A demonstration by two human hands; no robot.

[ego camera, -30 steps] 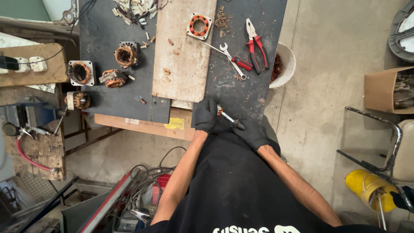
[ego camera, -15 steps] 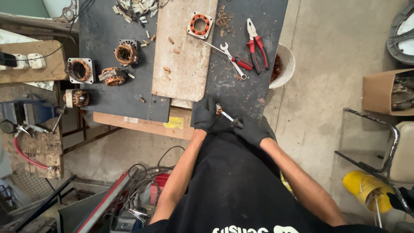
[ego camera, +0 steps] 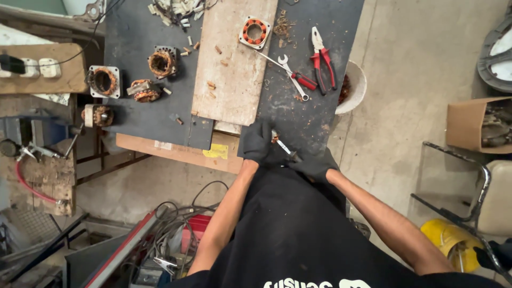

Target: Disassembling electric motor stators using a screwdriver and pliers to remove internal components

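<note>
Head view, looking straight down: left hand [ego camera: 256, 141] in a black glove, clenched at the near edge of the dark, dusty table [ego camera: 314, 114], grip closed on something small and rust-coloured, too tiny to identify. Right hand [ego camera: 314, 166], also black-gloved, closed around the dark handle end of a slim metal tool [ego camera: 282, 146], its bright shaft slanting up to the left fingers just past the table's rim. Farther up, a pale rough wooden plank [ego camera: 234, 69] littered with small wood chips, carrying a square motor stator [ego camera: 254, 32] with orange windings. Beside the plank, a steel wrench [ego camera: 292, 80], a red-handled screwdriver [ego camera: 298, 78] and red-handled pliers [ego camera: 322, 56]. On the left, rusty copper-wound stators [ego camera: 133, 80]. White round bowl [ego camera: 356, 88] just off the right table edge.
</note>
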